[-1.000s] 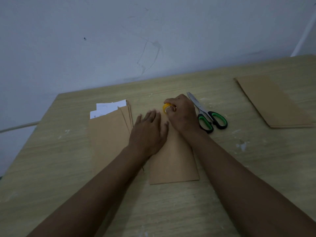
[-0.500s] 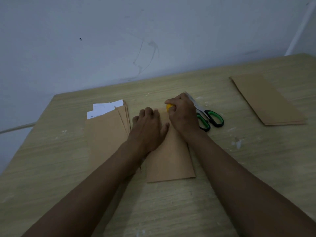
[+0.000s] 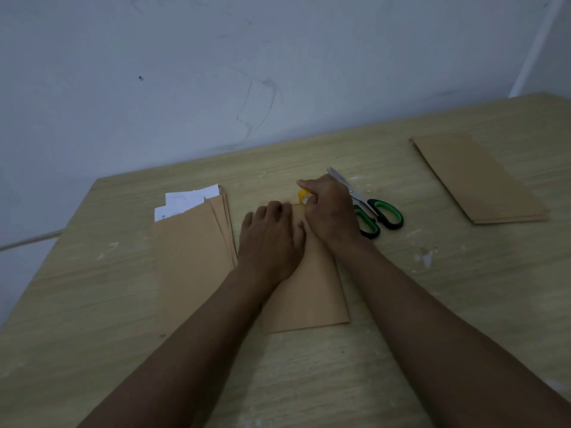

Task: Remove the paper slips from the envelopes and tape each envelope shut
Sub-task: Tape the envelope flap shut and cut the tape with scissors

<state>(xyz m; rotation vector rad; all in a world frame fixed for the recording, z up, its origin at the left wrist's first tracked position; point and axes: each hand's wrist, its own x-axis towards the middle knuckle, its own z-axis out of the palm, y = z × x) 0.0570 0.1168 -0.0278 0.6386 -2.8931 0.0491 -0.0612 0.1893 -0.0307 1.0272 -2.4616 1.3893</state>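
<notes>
A brown envelope lies lengthwise in the middle of the wooden table. My left hand rests on its upper part, fingers bent at the top edge. My right hand grips a yellow tape roll at the envelope's top edge, and most of the roll is hidden by the fingers. To the left sits a stack of brown envelopes with white paper slips sticking out at the far end.
Green-handled scissors lie just right of my right hand, partly under it. A second stack of brown envelopes lies at the far right. A white wall rises behind the table's far edge.
My left hand's fingers have curled in at the envelope's top edge. My right hand with the tape roll stays at about the same spot. The view shifted slightly.
</notes>
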